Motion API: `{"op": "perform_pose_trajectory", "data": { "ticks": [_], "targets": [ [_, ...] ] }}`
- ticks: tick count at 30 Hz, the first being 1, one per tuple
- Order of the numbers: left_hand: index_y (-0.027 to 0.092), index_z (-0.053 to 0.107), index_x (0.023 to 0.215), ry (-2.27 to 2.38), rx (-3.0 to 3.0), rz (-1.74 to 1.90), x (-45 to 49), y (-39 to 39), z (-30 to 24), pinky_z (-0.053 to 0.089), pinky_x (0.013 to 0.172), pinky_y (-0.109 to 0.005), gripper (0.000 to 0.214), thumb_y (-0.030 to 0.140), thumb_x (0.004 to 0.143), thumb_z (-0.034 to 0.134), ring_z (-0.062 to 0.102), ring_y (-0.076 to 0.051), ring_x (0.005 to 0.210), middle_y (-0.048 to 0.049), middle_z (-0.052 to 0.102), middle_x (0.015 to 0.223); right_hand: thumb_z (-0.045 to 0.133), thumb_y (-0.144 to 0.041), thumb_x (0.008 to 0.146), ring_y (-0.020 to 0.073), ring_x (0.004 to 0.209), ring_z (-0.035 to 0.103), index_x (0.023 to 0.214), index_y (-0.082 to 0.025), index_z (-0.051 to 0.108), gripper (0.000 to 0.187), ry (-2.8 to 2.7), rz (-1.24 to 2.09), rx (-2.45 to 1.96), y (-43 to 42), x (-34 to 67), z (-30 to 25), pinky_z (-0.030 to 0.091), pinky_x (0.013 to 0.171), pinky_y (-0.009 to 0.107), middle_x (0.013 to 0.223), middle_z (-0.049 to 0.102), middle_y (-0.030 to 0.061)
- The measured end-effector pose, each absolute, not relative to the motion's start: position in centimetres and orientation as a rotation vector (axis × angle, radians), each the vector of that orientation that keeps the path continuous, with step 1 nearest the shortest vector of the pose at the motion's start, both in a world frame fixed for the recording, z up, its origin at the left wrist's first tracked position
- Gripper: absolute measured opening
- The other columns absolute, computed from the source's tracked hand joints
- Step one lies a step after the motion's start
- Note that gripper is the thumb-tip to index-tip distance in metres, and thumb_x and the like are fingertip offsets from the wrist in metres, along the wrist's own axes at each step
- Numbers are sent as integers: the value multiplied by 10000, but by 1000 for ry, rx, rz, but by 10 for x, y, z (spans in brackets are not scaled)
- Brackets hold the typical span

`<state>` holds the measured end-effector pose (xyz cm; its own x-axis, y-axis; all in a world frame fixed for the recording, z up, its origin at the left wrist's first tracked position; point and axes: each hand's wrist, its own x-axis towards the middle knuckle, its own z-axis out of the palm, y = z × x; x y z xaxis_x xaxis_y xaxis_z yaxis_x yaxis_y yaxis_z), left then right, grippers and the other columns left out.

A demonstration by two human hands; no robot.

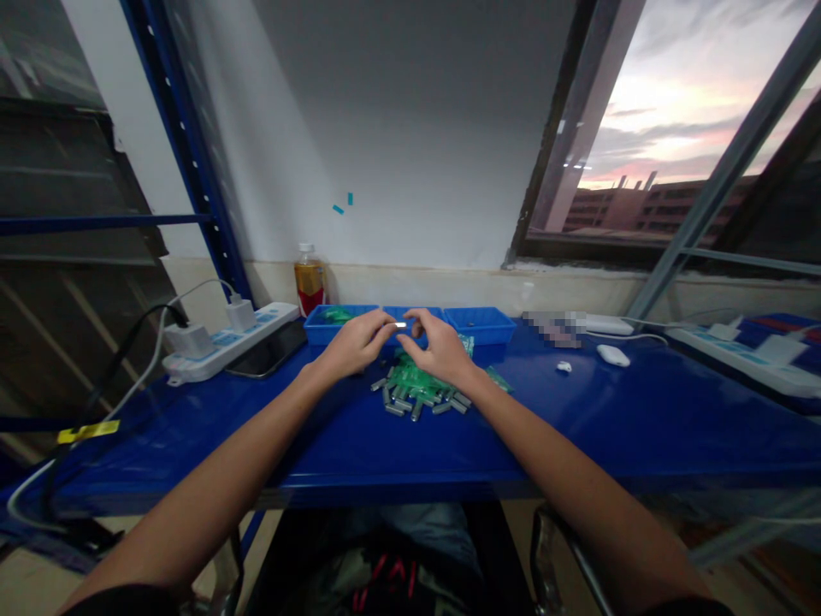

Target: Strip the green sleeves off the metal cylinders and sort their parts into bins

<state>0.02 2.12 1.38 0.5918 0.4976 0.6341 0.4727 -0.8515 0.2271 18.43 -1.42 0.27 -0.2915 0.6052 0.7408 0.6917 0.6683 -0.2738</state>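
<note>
My left hand (359, 340) pinches a small shiny metal piece (401, 324) between thumb and fingertips, above the table. Close on its right is my right hand (440, 344), thumb and fingers curved apart, with nothing visible between them. Below both hands lies a pile of green translucent pieces (410, 376), partly covered by the right hand. Many small grey metal cylinders (394, 410) are scattered along the front of that pile. Behind the hands stand three blue trays: a left tray (314, 331) with green pieces in it, a middle tray (410, 311) mostly hidden by the hands, and a right tray (493, 328).
On the blue table (372, 462), a power strip (224, 346), a dark phone (269, 352) and a drink bottle (310, 282) stand at left. To the right are an earbud (564, 367), a white case (614, 356) and another power strip (737, 355) with cables.
</note>
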Motion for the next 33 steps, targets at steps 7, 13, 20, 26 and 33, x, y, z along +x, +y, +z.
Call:
{"op": "perform_pose_trajectory", "data": {
  "ticks": [7,13,20,26,33],
  "targets": [
    [157,574,775,904,2759,910,-3,23,21,415,675,-270,402,362,940,269,550,-163,722,-46,606,758,484,-293,866,164,764,541,906,-185,581,151,-2056,-232,-1019,-13,185,5,402,728,288,816,603,48],
    [192,623,988,1061,2655,223,-41,40,21,434,700,-250,374,486,760,581,597,-184,810,-53,657,962,502,-320,852,182,752,546,786,-169,600,191,-1881,-292,-1269,15,230,3,396,709,292,761,604,58],
    [221,664,821,1044,2698,129,-46,50,3,426,709,-243,171,347,709,633,567,-158,743,-20,608,848,540,-275,827,200,787,555,847,-142,632,163,-1858,-316,-1415,43,267,-16,406,734,305,824,624,82],
    [192,614,855,978,2711,257,-30,46,1,414,700,-239,128,257,796,520,566,-157,757,-25,643,839,555,-294,819,203,835,556,862,-155,644,170,-1886,-320,-1469,49,266,-23,408,774,306,849,631,79],
    [170,585,948,962,2798,490,-14,45,-7,423,718,-254,182,242,863,440,580,-166,772,-47,641,851,538,-301,828,214,902,555,926,-164,653,204,-1888,-274,-1549,53,267,-27,401,836,316,900,644,87]
  ]
}}
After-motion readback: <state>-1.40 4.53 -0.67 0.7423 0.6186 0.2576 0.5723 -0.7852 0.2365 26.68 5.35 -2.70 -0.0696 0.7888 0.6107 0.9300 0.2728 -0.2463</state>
